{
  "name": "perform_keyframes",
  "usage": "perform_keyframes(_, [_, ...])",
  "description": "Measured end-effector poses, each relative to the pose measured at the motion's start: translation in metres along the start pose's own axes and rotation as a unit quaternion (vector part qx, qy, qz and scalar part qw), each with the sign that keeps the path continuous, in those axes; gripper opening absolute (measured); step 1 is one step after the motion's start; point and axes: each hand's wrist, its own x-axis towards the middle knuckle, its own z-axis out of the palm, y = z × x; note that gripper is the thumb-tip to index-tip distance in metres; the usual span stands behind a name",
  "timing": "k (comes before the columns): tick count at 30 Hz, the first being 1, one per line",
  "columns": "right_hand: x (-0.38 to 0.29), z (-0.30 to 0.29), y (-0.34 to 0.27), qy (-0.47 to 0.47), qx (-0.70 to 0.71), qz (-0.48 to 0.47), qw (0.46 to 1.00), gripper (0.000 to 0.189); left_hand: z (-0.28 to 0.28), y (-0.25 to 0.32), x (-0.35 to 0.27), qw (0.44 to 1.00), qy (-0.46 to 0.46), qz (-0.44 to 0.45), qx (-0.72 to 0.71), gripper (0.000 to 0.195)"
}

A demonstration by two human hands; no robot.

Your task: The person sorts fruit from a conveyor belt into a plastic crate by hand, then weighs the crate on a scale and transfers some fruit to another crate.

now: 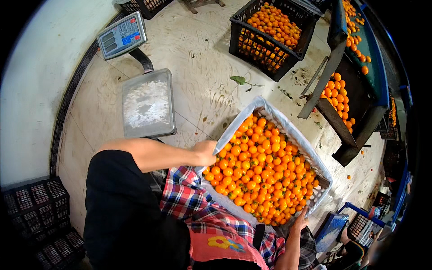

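Note:
Right in front of my body is a crate (297,130) with a pale lining over its rim, filled with orange cherry tomatoes (263,168), some with green calyxes. My left hand (205,153) grips the rim on its left side. At the lower right corner, my right hand (299,220) holds the near side, its fingers partly hidden by the crate. The crate sits at an angle against my plaid apron (216,216). Its underside is hidden.
A platform scale (148,104) with a keypad display (123,35) stands on the floor at left. A black crate (263,54) of tomatoes is beyond. At right, a green conveyor (368,44) ends in a metal chute (361,135). Black crates (37,206) are stacked lower left; a person's arm (346,236) shows lower right.

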Motion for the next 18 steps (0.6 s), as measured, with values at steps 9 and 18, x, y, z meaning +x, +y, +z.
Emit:
perform_keyframes(9, [0.0,0.027,-0.015,-0.219,0.29,0.011,0.931,0.066,-0.026,0.052,-0.083,0.981,0.163,-0.008,0.105,0.033])
perform_keyframes(18, [0.057,0.109,-0.054,-0.402,0.26,-0.103,0.872,0.058,-0.006,0.073,-0.193,0.928,0.365,0.054,0.052,0.035])
